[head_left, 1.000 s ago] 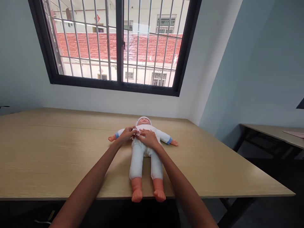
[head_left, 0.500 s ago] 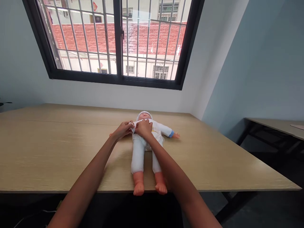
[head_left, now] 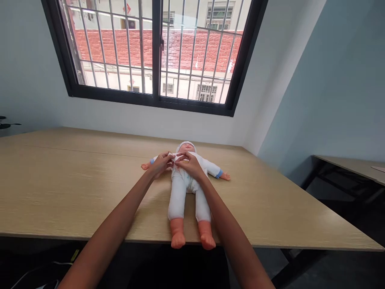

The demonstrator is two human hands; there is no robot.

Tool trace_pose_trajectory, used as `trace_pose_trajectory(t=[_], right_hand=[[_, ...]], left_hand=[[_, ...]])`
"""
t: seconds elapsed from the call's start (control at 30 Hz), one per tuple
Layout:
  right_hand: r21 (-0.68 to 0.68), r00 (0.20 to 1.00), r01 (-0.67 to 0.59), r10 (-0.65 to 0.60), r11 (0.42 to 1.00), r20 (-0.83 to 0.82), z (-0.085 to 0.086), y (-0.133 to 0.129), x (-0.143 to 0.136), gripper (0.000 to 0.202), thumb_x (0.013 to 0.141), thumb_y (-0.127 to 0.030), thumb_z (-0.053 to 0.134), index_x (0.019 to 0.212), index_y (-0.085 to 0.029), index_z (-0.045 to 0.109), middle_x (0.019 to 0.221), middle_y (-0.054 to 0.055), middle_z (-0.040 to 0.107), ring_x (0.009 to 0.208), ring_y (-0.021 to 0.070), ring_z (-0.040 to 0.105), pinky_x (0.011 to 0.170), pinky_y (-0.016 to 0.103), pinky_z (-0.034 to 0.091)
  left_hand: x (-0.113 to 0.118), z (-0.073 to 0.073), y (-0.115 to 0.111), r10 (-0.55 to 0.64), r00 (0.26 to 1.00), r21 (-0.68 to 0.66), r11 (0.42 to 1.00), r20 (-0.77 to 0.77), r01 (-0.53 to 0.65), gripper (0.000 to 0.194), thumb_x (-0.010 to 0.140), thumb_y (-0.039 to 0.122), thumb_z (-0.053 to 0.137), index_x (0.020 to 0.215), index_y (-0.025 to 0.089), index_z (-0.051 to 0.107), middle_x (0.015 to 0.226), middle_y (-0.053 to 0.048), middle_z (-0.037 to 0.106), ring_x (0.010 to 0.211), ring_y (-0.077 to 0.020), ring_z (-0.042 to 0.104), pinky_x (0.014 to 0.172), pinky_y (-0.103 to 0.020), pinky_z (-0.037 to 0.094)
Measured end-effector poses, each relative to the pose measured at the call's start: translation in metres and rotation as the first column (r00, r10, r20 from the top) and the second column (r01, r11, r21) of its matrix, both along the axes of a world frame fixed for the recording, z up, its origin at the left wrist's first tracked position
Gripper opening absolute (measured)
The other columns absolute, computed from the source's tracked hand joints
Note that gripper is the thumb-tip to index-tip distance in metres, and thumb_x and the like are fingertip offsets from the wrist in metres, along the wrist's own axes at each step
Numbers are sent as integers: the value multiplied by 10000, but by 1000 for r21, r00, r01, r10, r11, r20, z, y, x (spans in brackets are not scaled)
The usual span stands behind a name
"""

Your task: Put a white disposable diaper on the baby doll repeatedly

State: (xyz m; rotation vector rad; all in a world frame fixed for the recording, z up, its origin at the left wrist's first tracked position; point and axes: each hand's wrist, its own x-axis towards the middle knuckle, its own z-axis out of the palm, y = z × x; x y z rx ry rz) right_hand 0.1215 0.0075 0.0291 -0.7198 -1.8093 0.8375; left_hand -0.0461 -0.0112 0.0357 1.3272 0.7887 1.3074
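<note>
A baby doll lies on its back on the table, its feet at the front edge. It wears a white cap, a white shirt with blue cuffs, and white legwear with a bulky white layer around the hips. Over the doll's chest, on the left side, my left hand pinches the shirt's cloth. Close beside it, my right hand has its thumb and fingertips together at the same spot on the shirt. The exact bit of cloth between the fingertips is mostly hidden.
The wooden table runs back to the wall beneath a barred window. Another table stands at the right. Dark leaves show at the left edge, and a cable lies below the table.
My right hand has turned and opened out slightly, with its fingertips now nearer my left hand's. More of the doll's left-side arm and cuff shows. The whole view has shifted slightly.
</note>
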Motion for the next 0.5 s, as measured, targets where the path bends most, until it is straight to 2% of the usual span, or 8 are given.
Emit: trace_pose_trajectory(t=[0.13, 0.27, 0.37, 0.5], right_hand=[[94, 993, 55, -64, 994, 103, 4, -7, -3, 359, 688, -380, 764, 987, -217, 648, 765, -22, 658, 777, 169, 642, 784, 310, 485], [169, 961, 201, -228, 965, 157, 5, -8, -5, 235, 766, -366, 689, 941, -213, 654, 731, -17, 643, 728, 168, 611, 714, 288, 455], [227, 941, 284, -316, 931, 119, 2, -7, -5, 158, 820, -325, 606, 929, -219, 649, 804, 6, 667, 733, 171, 593, 717, 293, 446], [263, 924, 368, -382, 892, 3, -3, -8, -6, 166, 832, -275, 525, 961, -214, 611, 751, -5, 606, 718, 174, 558, 730, 299, 444]], left_hand=[[9, 3, -7, -19, 996, 45, 999, -92, 23, 314, 687, 423, 720, 674, 181, 521, 664, 34, 499, 614, -95, 438, 586, -224, 356], [12, 3, -8, -22, 996, 56, 998, -87, 27, 333, 754, 492, 658, 717, 179, 550, 706, 18, 519, 638, -102, 444, 588, -230, 341], [11, 1, -6, -16, 998, 42, 999, -58, 19, 356, 793, 534, 592, 772, 180, 558, 768, -4, 553, 690, -120, 497, 631, -247, 377], [9, -3, -4, -11, 986, 80, 997, -164, 24, 302, 718, 428, 713, 869, 192, 599, 816, 1, 578, 731, -126, 514, 667, -251, 385]])
